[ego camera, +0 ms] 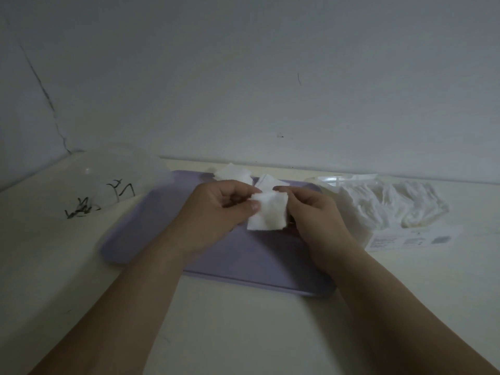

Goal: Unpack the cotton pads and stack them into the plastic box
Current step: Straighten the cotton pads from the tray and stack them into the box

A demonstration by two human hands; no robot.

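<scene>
Left hand [216, 207] pinches a square white cotton pad [267, 212] by its left edge, thumb on its front, while the right hand [313, 212] curls its fingers round the pad's right edge, both above a lilac tray [243, 261] on the pale table [243, 334]. Right of the tray lies the crumpled open pack of pads [392, 207], a blurred clear plastic container [108, 171] stands at the left, and loose pads [232, 174] rest at the tray's far edge

Dim, flat, bluish light throughout; soft focus, faint shadows, wide-angle bending at the edges.
</scene>
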